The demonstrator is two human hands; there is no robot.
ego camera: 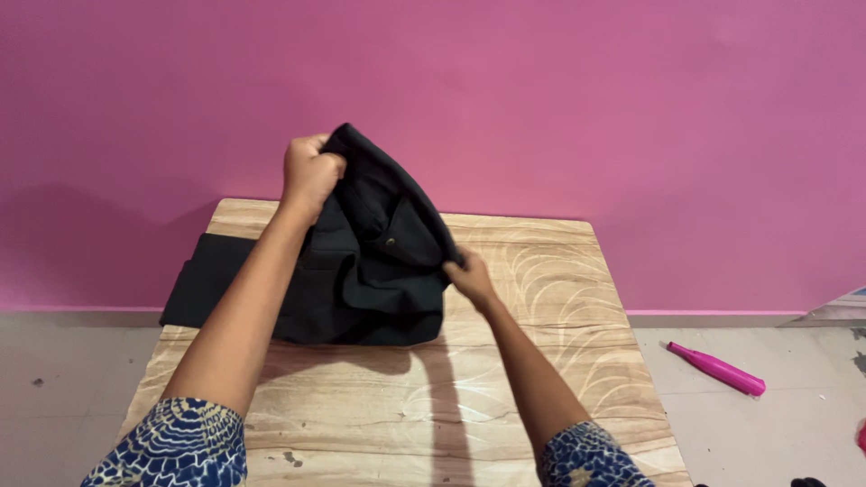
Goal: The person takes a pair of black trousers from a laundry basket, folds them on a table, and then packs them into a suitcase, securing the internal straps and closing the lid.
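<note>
A black garment (370, 271), seemingly trousers with a small button, lies partly on a small wooden table (541, 361). Its waistband end is lifted off the surface. My left hand (310, 173) is closed around the raised top edge of the cloth, held high above the table. My right hand (469, 275) pinches the same edge lower down, at the garment's right side near the tabletop. The rest of the black cloth stretches left and hangs over the table's left edge (194, 289).
A pink wall (631, 117) stands right behind the table. A pink stick-like plastic object (717, 369) lies on the grey tiled floor to the right. My blue patterned sleeves (176, 446) show at the bottom.
</note>
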